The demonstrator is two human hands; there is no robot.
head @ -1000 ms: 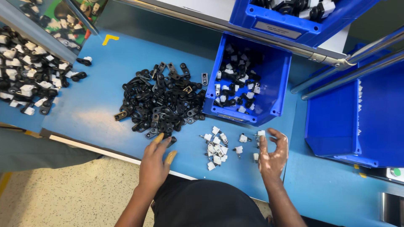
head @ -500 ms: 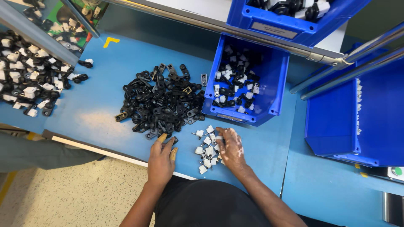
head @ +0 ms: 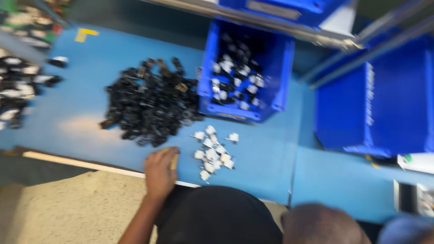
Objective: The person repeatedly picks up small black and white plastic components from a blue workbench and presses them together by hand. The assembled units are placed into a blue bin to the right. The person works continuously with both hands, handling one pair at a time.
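Blue worktop (head: 68,126) is carrying a heap of black parts (head: 151,106) at its middle, kept apart from a small cluster of white clips (head: 211,151) sitting near the front edge, within easy reach. Left hand (head: 160,171) is resting at that front edge, fingers curled, just beside the white clips; whether it is pinching anything cannot be told. Right hand is lying out of view. Behind, a blue bin (head: 275,68) is holding mixed pieces.

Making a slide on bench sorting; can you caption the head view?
Left hand rests on the blue bench between black parts and white parts, bin behind.
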